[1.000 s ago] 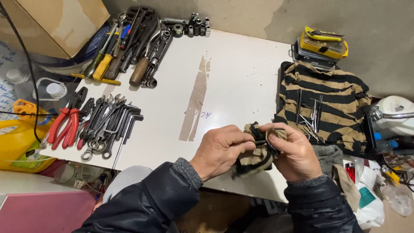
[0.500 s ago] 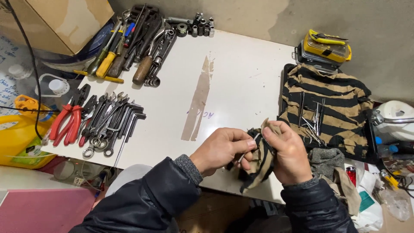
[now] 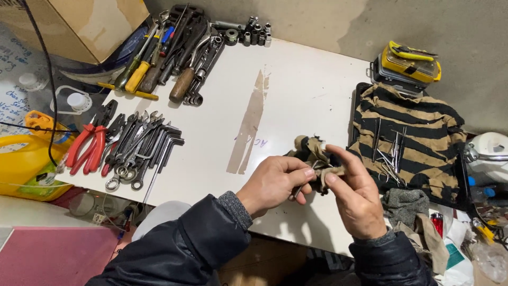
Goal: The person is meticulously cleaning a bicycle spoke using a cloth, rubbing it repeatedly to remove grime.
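My left hand point(image 3: 276, 184) and my right hand point(image 3: 353, 193) meet over the near edge of a white table point(image 3: 296, 90). Together they hold a small striped tan-and-black rag point(image 3: 313, 151) bunched around a thin metal tool point(image 3: 302, 184), whose end pokes out under my left fingers. My left thumb and forefinger pinch the tool; my right fingers press the rag onto it. To the right, a larger striped cloth point(image 3: 423, 132) lies spread with several thin metal tools point(image 3: 390, 151) on it.
Wrenches and hex keys point(image 3: 143, 145) with red pliers point(image 3: 87, 145) lie at the left. Screwdrivers and spanners point(image 3: 169, 47) and sockets point(image 3: 253, 33) sit at the back. A yellow case point(image 3: 410, 62), a yellow jug point(image 3: 24, 161), a cardboard box point(image 3: 79, 21), and a grey rag point(image 3: 405, 204) surround the table.
The rag hung down lower between my hands before; now it is bunched higher around the tool. Both hands have shifted slightly and turned the bundle.
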